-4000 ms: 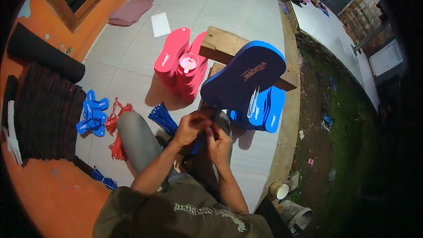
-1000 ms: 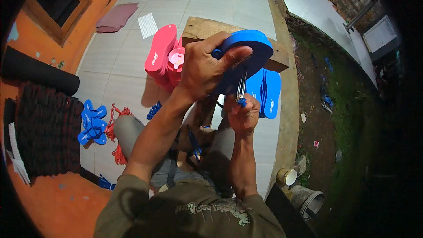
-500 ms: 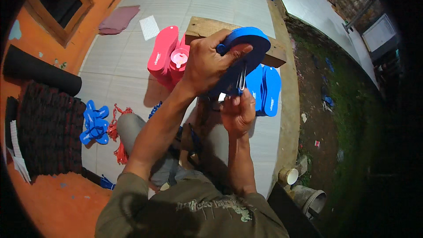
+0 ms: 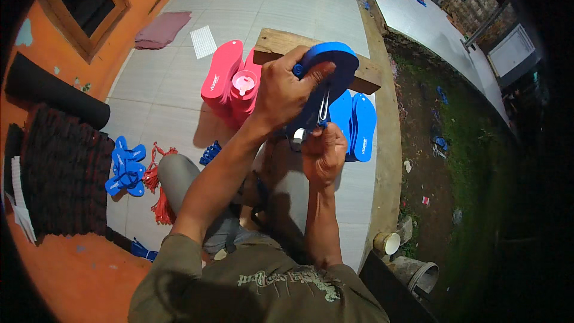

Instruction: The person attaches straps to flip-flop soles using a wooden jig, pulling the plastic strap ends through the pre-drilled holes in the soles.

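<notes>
My left hand (image 4: 286, 93) grips a blue flip-flop sole (image 4: 335, 66) held up in front of me, thumb side over its top edge. Under it my right hand (image 4: 323, 152) is closed on a thin metal tool (image 4: 323, 107) whose prongs reach up against the sole. A small pale piece sits at the tool's lower end by my right thumb. Both hands are close together above my knees.
A stack of pink soles (image 4: 224, 78) with a small pink cup stands left of a wooden plank (image 4: 281, 45). More blue soles (image 4: 357, 125) lie on the tiles to the right. Blue straps (image 4: 125, 167) and red cords (image 4: 158, 188) lie at the left, beside a dark mat (image 4: 60, 173).
Four seconds ago both hands worked low near my lap; they have since lifted the blue sole. In the last second the hands and sole shifted only slightly.
</notes>
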The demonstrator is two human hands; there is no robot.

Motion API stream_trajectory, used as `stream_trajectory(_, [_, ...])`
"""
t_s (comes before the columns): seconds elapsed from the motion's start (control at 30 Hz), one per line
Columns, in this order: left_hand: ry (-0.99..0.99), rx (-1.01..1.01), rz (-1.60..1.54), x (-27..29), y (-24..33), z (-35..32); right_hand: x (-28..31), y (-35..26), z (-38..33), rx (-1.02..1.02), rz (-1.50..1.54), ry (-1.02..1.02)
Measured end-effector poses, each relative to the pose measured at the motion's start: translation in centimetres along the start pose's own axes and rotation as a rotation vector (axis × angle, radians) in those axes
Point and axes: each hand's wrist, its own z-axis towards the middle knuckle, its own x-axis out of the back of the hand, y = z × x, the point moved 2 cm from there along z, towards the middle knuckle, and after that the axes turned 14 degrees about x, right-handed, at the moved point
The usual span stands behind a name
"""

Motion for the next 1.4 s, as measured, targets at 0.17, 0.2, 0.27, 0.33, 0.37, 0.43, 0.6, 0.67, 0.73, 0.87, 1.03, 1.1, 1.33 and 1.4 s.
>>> stream_trajectory(0.17, [-0.001,0.041,-0.002,0.1,0.2,-0.2,-1.0,-1.8,0.9,-0.257,-0.107,-0.013])
stream_trajectory(0.2, [0.016,0.013,-0.022,0.0,0.1,-0.1,-1.1,-1.9,1.0,-0.247,-0.107,-0.008])
stream_trajectory(0.27, [0.054,-0.042,-0.059,-0.1,-0.6,0.2,-1.1,-1.7,1.2,-0.228,-0.106,0.0])
stream_trajectory(0.33, [0.008,-0.006,-0.134,-0.4,-0.8,0.4,-0.8,-1.6,1.4,-0.192,-0.038,-0.026])
stream_trajectory(0.37, [-0.014,0.012,-0.171,-0.5,-0.9,0.4,-0.7,-1.6,1.5,-0.174,-0.004,-0.039])
stream_trajectory(0.43, [-0.112,0.074,-0.135,0.8,-0.3,-0.2,-0.8,-2.7,1.9,-0.121,-0.463,-0.064])
stream_trajectory(0.6, [-0.203,0.094,-0.332,0.7,-0.9,-0.9,-3.2,-4.1,5.2,0.407,-0.795,0.058])
stream_trajectory(0.67, [-0.245,0.071,-0.29,0.5,-0.5,-0.5,-3.4,-4.4,6.5,0.317,-0.902,-0.129])
stream_trajectory(0.73, [-0.219,0.114,-0.393,0.3,0.1,-1.0,-4.4,-4.8,6.2,0.179,-0.881,-0.122])
stream_trajectory(0.87, [0.161,-0.024,-0.04,-0.2,-1.1,-8.3,-4.2,-4.4,1.4,0.511,-1.1,-0.223])
stream_trajectory(1.03, [-0.017,-0.108,-0.253,1.0,-4.7,-10.4,-3.5,-3.9,-1.3,0.429,-0.98,-0.278])
stream_trajectory(1.1, [-0.105,-0.103,-0.17,2.2,-4.0,-13.1,-3.0,-5.2,-5.1,0.134,-0.822,-0.271])
stream_trajectory(1.33, [-0.163,-0.123,0.078,1.6,-3.9,-9.8,0.1,-5.7,-1.9,0.14,-0.64,-0.336])
stream_trajectory(1.4, [-0.174,-0.282,0.157,2.0,-3.1,-8.7,-0.3,-5.1,-0.4,0.307,-0.448,-0.435])
